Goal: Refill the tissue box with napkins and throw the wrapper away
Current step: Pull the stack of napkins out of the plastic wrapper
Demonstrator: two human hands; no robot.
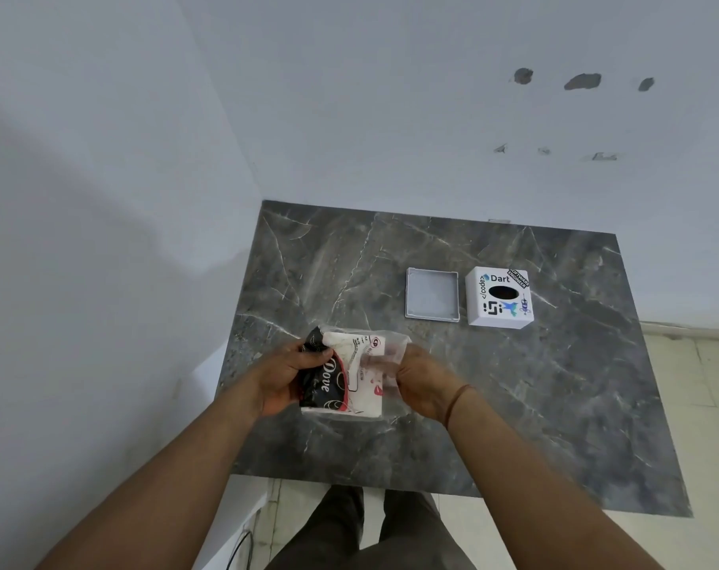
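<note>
A plastic-wrapped napkin pack (pixel 351 374), black and white with red print, is held just above the grey marble table (pixel 514 405) near its front left. My left hand (pixel 286 374) grips its black left end. My right hand (pixel 417 382) pinches the clear wrapper at its right end. Farther back right stands the white tissue box (pixel 499 297) with stickers and a dark oval hole on top. Its shallow grey lid or base (pixel 432 294) lies open side up just left of the box.
Pale walls close in on the left and behind the table. My legs and a tiled floor (pixel 711 384) show below and to the right of the table's edges. A dark cable (pixel 242 549) lies on the floor at lower left.
</note>
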